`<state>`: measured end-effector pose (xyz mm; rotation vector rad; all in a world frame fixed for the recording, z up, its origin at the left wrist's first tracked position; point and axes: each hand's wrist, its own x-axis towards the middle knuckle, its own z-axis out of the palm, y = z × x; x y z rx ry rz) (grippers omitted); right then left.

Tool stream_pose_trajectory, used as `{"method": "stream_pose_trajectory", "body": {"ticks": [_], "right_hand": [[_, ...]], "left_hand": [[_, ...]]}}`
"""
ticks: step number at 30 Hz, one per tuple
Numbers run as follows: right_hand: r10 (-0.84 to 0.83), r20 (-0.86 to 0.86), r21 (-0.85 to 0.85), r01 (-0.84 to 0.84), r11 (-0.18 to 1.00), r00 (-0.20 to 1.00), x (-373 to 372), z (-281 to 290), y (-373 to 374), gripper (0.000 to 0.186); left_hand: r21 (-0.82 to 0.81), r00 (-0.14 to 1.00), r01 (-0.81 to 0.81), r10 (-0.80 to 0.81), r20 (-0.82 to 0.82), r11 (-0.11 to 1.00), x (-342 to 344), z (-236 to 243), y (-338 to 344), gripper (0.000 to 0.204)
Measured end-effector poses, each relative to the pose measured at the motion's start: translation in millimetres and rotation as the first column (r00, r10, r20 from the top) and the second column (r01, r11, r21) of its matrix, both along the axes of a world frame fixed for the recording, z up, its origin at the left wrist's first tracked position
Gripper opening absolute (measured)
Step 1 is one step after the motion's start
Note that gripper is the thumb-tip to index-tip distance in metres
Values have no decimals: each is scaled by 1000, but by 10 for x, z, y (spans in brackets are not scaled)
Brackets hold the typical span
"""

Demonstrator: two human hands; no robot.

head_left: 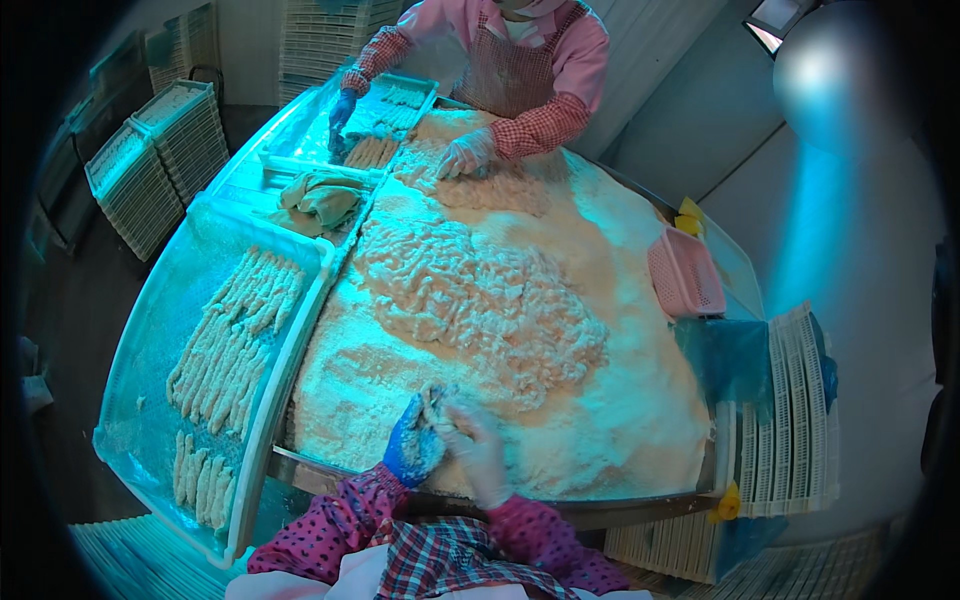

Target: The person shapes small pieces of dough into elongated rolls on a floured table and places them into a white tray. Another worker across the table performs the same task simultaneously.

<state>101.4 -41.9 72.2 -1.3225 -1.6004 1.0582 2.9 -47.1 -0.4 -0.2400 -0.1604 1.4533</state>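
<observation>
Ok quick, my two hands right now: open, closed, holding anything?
Left hand: blue-gloved, crumb-coated; grip or contents can't be told.
Right hand: blurred, beside the left; grip or contents can't be told.

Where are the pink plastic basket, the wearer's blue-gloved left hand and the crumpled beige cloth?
Pink plastic basket (668,275): head view, perforated wall.
Wearer's blue-gloved left hand (414,446): head view, hand's middle.
Crumpled beige cloth (326,201): head view, folded middle.

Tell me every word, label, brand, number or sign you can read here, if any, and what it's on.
None that I can read.
The gloved left hand, gloved right hand, strip tray and pink basket show no legible lettering.
The dark-framed object at upper right is too small to tell.
</observation>
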Motion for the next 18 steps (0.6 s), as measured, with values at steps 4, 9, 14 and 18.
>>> {"method": "stream_pose_trajectory", "body": {"ticks": [4, 9, 14, 18], "right_hand": [[163, 26, 221, -164, 961, 986, -28, 33, -238, 47], [-133, 256, 394, 22, 919, 957, 123, 82, 159, 50], [-209, 547, 523, -136, 841, 811, 248, 176, 292, 50], [-11, 437, 557, -261, 788, 900, -61, 103, 62, 50]], "left_hand": [[144, 896, -251, 286, -341, 957, 414, 15, 126, 58], [246, 732, -214, 322, -600, 945, 635, -108, -7, 51], [-139, 670, 322, -329, -665, 936, 281, -38, 19, 53], [248, 593, -770, 803, -61, 588, 836, 720, 3, 51]]}}
